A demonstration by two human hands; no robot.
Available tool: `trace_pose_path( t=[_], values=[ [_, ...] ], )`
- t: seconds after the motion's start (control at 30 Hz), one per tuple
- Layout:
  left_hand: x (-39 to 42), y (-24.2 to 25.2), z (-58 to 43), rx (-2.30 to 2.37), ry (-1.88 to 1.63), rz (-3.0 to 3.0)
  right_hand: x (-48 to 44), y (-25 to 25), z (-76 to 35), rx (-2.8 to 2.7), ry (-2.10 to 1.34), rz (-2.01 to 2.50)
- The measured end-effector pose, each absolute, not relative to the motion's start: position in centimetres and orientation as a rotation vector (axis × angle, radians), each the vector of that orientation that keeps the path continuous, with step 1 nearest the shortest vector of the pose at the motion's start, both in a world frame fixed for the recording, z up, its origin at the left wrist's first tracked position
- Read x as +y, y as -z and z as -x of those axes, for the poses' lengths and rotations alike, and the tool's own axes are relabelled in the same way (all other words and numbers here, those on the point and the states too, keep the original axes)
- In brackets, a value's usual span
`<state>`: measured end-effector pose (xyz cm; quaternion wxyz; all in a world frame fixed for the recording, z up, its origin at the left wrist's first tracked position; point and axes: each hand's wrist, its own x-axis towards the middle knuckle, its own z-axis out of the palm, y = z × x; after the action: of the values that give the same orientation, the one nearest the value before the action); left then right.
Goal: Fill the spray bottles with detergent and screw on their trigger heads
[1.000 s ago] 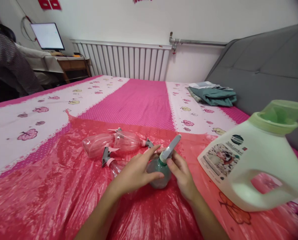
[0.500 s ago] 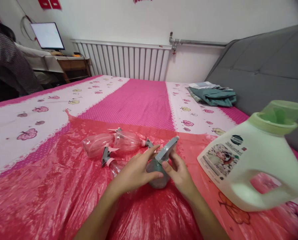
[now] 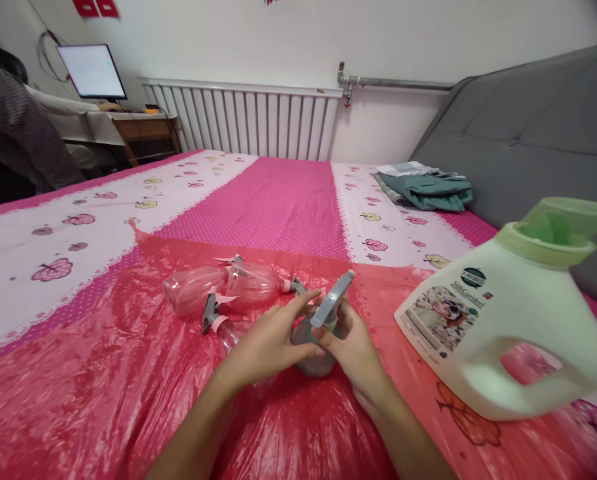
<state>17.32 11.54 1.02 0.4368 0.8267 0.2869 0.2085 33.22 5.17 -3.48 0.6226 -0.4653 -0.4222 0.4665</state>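
A spray bottle (image 3: 314,363) with a grey trigger head stands upright on the red plastic sheet (image 3: 143,400), between both hands. My left hand (image 3: 273,340) is closed around the bottle's body from the left, its thumb lying across the front. At the neck, just under the grey head, the fingers and thumb of my right hand (image 3: 351,343) grip from the right. Several clear spray bottles with pink collars lie on the sheet to the left; one bottle (image 3: 193,291) is farthest left, and another (image 3: 233,333) is partly hidden behind my left hand.
A large pale green detergent jug (image 3: 533,320) with a green cap stands at the right. Folded clothes (image 3: 423,187) lie on the bed near the grey headboard (image 3: 528,127). At the far left a person in a dark sleeve (image 3: 18,127) sits by a desk with a monitor (image 3: 92,72).
My right thumb and fingers have shifted slightly around the neck, and the grey trigger head has turned a little. My left hand stays around the bottle.
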Motion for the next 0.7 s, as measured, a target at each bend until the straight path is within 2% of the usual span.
trace_pose_path(
  t=[0.17, 0.33, 0.7],
  values=[
    [11.6, -1.7, -17.3, 0.583, -0.731, -1.908, 5.4, 3.8, -32.8, -0.952, -1.000, 1.101],
    [10.7, -1.9, -19.1, 0.795, -0.927, -2.019, 5.5, 3.6, -32.2, -0.988, -0.955, 1.110],
    [11.4, -1.9, -18.2, 0.580, -0.867, -2.075, 5.3, 3.9, -33.3, -1.182, -1.034, 1.091]
  ],
)
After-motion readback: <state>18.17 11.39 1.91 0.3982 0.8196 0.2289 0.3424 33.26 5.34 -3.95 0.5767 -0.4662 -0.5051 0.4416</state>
